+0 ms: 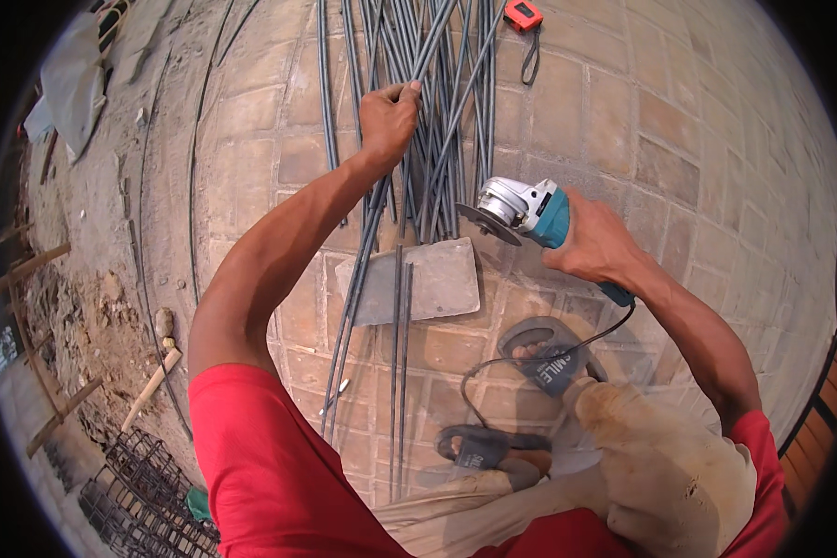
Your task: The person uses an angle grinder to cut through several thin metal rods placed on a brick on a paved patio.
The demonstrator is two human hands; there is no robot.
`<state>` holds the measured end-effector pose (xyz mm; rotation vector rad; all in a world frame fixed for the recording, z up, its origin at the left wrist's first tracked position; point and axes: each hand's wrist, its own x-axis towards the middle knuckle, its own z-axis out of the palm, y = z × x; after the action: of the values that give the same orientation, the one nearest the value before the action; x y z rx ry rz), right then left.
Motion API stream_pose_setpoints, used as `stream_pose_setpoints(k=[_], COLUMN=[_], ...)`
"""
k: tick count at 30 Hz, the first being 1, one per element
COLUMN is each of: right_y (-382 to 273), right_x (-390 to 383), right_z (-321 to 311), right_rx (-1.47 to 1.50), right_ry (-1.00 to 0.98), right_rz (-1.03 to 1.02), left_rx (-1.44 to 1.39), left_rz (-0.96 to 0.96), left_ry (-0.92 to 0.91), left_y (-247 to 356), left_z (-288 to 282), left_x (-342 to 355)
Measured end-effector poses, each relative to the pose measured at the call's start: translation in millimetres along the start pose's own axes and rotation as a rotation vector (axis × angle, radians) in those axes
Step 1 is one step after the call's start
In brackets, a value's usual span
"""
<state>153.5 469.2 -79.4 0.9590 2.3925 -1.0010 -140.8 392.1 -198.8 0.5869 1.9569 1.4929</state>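
My left hand (pixel 391 119) is closed on thin steel rods (pixel 358 279) that slant down toward me across a grey stone slab (pixel 445 279). Under and beyond that hand lies a loose bundle of the same grey rods (pixel 474 121). In my right hand (pixel 597 237) is a teal and silver angle grinder (pixel 553 219), gripped by its body. Its cutting disc (pixel 489 226) faces left, just above the slab's far right corner and apart from the rods in my left hand. Two separate rods (pixel 404 363) lie over the slab and point toward me.
A black cord (pixel 471 377) loops from the grinder past my sandalled feet (pixel 541 353). Beyond the grinder lies an orange-red tape measure (pixel 524 15) with a black strap. Rebar cages (pixel 149 493), a wooden stick (pixel 151 389) and a pale sheet (pixel 73 84) are on the dirt at left.
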Motion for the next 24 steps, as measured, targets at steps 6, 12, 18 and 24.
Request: stream_pose_setpoints(k=[6,12,18,24], right_y=[-51.0,-69.4,-73.2,-67.8], right_x=[25.7,41.4,52.7,58.8], right_z=[17.3,30.3,36.0,40.6], right_rx=[-0.081,-0.130,-0.140,-0.143], right_ry=[-0.068,-0.038,-0.068,-0.060], right_rz=[-0.112,-0.177,-0.159,-0.159], left_rx=[-0.010,-0.009,0.039,0.035], left_rz=[0.012,0.019,0.041,0.036], left_ry=[0.010,0.007,0.024,0.027], left_y=[-6.1,1.4,-2.5,-1.0], left_z=[-1.5,1.4,-5.1,-0.3], left_x=[2.5,-0.4,0.0,-0.2])
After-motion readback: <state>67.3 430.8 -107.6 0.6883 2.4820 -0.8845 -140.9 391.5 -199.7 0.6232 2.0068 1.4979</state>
